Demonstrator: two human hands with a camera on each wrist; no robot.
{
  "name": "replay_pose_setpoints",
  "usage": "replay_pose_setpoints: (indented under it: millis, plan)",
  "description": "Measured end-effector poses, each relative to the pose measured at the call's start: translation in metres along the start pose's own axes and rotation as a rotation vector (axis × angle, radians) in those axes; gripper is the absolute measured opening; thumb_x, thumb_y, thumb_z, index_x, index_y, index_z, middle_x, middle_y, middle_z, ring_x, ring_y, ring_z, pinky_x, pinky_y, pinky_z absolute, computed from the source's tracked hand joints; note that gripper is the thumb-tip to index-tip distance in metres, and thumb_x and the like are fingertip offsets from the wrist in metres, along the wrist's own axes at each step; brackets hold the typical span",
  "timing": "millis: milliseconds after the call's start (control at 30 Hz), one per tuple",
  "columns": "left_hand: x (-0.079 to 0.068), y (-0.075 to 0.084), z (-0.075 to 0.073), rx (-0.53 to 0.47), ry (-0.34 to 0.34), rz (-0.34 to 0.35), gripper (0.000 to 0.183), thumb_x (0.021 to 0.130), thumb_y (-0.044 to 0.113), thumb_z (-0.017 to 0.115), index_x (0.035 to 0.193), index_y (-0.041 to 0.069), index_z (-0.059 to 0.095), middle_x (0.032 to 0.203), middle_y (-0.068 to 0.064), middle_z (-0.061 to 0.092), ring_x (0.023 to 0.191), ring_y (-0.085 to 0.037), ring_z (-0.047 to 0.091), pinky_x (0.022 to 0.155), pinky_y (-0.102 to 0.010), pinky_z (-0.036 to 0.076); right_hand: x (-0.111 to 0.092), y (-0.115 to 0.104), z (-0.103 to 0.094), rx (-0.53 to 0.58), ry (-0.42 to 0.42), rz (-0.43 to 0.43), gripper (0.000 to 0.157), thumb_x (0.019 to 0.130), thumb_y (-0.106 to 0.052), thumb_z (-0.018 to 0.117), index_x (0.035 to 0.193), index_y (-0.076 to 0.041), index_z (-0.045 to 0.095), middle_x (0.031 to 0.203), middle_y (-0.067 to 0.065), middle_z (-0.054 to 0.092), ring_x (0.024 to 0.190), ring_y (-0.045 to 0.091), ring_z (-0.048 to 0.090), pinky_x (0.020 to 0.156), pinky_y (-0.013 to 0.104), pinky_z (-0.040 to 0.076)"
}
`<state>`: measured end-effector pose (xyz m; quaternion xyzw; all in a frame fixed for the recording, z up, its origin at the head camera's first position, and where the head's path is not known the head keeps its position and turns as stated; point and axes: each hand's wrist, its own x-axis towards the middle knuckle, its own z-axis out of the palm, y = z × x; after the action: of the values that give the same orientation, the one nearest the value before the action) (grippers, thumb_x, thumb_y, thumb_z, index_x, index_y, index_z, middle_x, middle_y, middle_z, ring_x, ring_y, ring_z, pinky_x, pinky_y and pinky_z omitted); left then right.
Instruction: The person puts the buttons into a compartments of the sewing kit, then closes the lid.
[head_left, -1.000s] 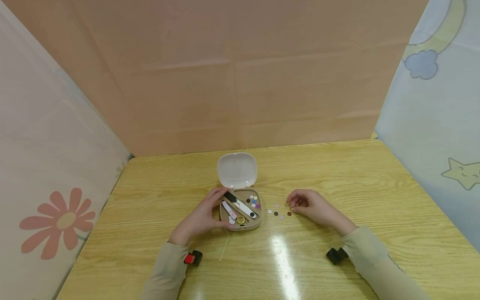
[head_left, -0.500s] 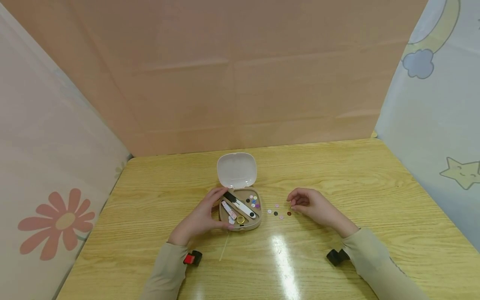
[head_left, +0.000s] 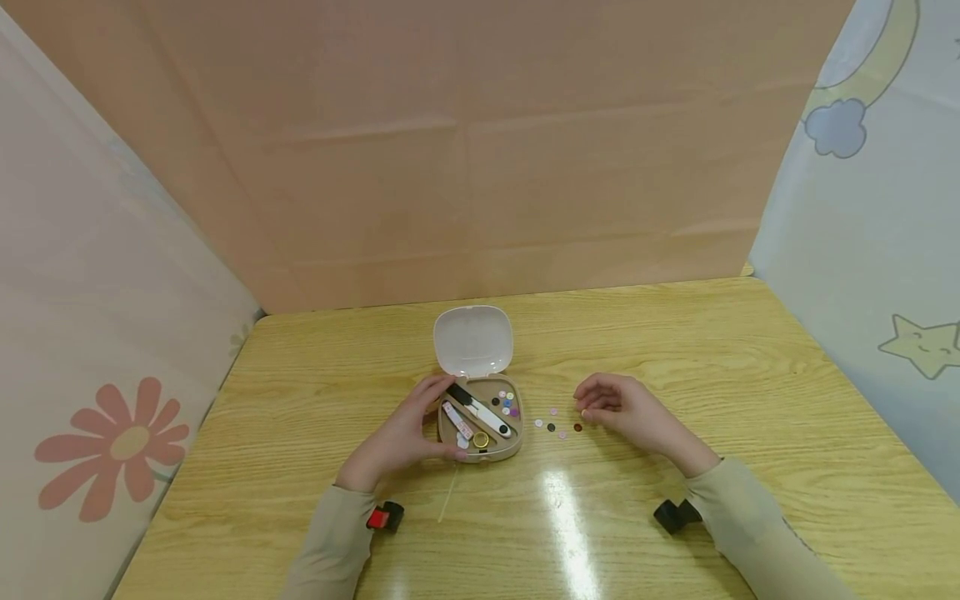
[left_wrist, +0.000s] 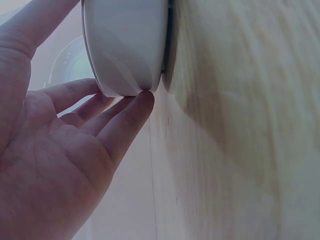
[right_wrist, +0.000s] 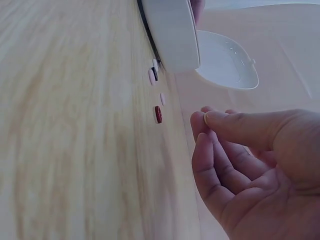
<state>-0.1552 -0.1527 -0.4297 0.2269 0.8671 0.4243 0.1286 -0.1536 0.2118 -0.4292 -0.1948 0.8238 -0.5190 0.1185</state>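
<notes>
Beige sleeves (head_left: 332,533), black wrist cameras (head_left: 667,517)

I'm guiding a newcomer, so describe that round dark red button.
On the yellow wood-grain table, find the open beige plastic case. Right of it lie five small round buttons; the dark red one, nearest the right hand, alone isn't pink, white or black.

Had left hand (head_left: 401,433) arched, with thumb (head_left: 438,451) spread wide from fingers (left_wrist: 125,122); held right hand (head_left: 626,412) with thumb tip (right_wrist: 216,120) pinched against fingers; angled both sleeved forearms (head_left: 757,525) inward.
</notes>
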Motion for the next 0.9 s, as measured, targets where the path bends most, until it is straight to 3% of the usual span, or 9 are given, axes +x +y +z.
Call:
replay_pose_setpoints:
  millis: [500,900]
  plan:
    - [0.001,0.003,-0.001,0.025,0.005,0.002,0.105,0.064,0.045,0.086,0.15,0.019,0.031,0.146,0.008,0.031,0.135,-0.015,0.029,0.109,-0.042,0.03,0.011,-0.011,0.0,0.025,0.021,-0.015,0.024,0.09,0.003,0.063,0.113,0.008,0.058,0.097,0.011,0.067,0.088,0.023,0.065,0.076,0.029,0.055]
    - [0.0,0.004,-0.001,0.023,0.005,0.0,0.106,0.065,0.044,0.086,0.151,0.018,0.031,0.146,0.007,0.031,0.134,-0.015,0.029,0.109,-0.042,0.03,0.023,-0.026,0.008,0.074,0.033,-0.001,0.027,0.088,-0.003,0.068,0.111,0.007,0.059,0.096,0.013,0.065,0.084,0.036,0.066,0.072,0.044,0.056]
